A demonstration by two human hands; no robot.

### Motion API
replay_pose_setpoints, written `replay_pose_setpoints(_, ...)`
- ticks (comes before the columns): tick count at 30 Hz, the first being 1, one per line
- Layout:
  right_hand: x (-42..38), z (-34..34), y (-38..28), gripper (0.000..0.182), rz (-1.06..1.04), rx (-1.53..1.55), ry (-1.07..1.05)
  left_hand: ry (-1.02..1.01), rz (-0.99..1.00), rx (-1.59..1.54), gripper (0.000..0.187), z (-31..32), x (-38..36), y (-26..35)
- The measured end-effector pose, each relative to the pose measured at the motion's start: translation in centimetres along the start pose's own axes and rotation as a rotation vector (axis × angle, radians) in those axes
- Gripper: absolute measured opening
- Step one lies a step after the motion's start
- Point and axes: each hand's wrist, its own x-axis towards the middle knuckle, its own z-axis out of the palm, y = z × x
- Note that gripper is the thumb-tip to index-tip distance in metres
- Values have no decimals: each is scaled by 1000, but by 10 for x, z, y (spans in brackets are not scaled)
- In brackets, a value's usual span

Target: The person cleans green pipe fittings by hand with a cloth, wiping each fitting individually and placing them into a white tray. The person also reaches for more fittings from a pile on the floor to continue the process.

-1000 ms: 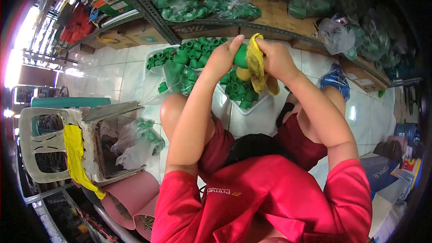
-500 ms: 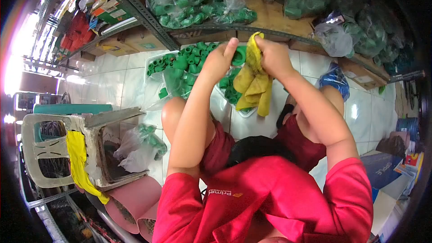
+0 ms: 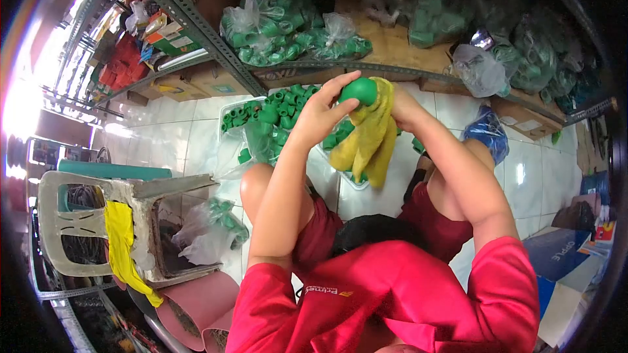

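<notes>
The green fitting [image 3: 361, 91] is sitting between both hands, at 12 o'clock from the torso. The left hand [image 3: 318, 115] is curling part-closed around it from 9 o'clock, thumb and fingers bracketing the rounded end. The right hand [image 3: 406, 110], at 3 o'clock, is gripping the yellow cloth [image 3: 370, 140]; its fingers are hiding, so exact closure cannot be told. Handling: the fitting is probably behaving as light, stiff, slippery plastic, hardly fragile; the cloth is hanging limp. Hold point: opposing sides, thumb against fingers.
</notes>
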Motion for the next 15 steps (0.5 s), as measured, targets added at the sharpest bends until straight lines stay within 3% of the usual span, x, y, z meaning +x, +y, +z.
replay_pose_setpoints(2,-1,0,4,26,-603,-1020,284,52,-157,-376,44,0,-1,-1)
replay_pose_setpoints(3,-6,5,3,26,-671,-1013,246,50,-157,-370,44,-1,-3,-4)
replay_pose_setpoints(4,-7,6,7,26,-677,-1008,249,68,-364,-362,42,-3,-3,-8)
replay_pose_setpoints(6,-9,6,12,24,-804,-1384,303,111,-774,-348,54,-2,-5,-17)
replay_pose_setpoints(11,-16,8,2,23,-721,-1356,249,113,-534,-342,50,-2,-3,-11)
replay_pose_setpoints(13,-12,3,3,20,-693,-1070,206,116,-539,-401,50,0,-3,-13)
replay_pose_setpoints(15,-11,6,2,19,-818,-1211,257,117,-548,-459,50,0,-1,-11)
